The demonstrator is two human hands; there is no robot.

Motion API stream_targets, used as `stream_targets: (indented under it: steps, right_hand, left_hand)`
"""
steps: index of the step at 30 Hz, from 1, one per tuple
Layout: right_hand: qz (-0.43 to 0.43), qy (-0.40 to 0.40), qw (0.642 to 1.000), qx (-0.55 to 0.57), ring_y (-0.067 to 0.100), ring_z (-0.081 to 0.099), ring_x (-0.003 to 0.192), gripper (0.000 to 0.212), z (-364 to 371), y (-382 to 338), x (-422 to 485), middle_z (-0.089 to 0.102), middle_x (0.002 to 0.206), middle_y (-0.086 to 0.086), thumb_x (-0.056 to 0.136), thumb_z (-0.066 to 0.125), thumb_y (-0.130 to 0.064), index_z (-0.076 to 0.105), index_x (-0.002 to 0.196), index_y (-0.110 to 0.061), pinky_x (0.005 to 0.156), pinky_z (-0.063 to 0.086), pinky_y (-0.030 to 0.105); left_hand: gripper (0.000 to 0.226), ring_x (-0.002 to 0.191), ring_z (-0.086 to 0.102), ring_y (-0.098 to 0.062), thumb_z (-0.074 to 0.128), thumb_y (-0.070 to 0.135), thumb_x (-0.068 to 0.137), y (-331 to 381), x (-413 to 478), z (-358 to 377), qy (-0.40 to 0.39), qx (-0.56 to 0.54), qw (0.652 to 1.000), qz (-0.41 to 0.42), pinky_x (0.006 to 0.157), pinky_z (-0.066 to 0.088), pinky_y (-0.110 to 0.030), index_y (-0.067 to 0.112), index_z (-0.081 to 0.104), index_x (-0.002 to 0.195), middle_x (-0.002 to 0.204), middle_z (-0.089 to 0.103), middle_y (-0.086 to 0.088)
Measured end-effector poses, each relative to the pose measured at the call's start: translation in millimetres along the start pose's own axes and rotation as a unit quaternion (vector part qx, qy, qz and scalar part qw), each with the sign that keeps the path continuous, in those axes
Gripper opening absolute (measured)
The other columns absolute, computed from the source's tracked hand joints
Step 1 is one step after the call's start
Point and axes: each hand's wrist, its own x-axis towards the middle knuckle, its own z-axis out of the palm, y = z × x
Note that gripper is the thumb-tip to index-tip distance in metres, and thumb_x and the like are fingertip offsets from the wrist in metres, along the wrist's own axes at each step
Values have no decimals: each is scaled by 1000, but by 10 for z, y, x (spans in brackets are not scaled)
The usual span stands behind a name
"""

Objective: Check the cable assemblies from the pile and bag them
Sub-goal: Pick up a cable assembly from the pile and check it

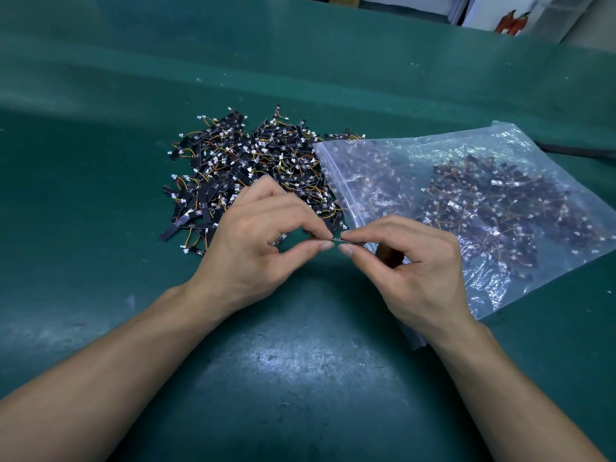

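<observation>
The left hand (253, 238) and right hand (413, 265) each pinch an end of one thin cable assembly (336, 240) between thumb and forefinger, other fingers curled, over the green surface (300, 361), between pile (233, 168) and bag (483, 195)

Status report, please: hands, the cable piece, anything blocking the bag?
Left hand and right hand pinch one cable assembly by its ends. Pile large, behind the hands. Bag part-filled, right of pile. Nothing lies between hands and bag.
</observation>
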Motion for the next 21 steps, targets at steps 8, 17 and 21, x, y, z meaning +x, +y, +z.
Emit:
stream_targets:
  steps: [8,17,21]
  right_hand:
    - [9,-2,1000,9,5,61,63,6,-12,-9,10,72,80,-5,84,82,-11,80,89,-9,58,43,17]
    - [-4,2,1000,6,3,65,67,8,-14,10,6,75,83,-2,82,85,-9,81,89,-8,61,47,17]
    - [-19,2,1000,8,12,72,75,9,-12,25,1,76,85,2,82,84,-8,80,90,-6,64,55,28]
  left_hand:
    - [12,82,61,-26,82,24,86,6,-2,9,-21,-7,1000,-2,79,45,-36,16,78,96,93,73,7]
    - [6,82,58,-24,79,18,88,37,19,-20,-33,-4,999,-6,81,41,-30,16,80,94,90,71,5]
    - [5,82,56,-24,77,18,89,39,17,-35,-60,-4,998,-3,81,43,-33,17,79,94,89,71,6]
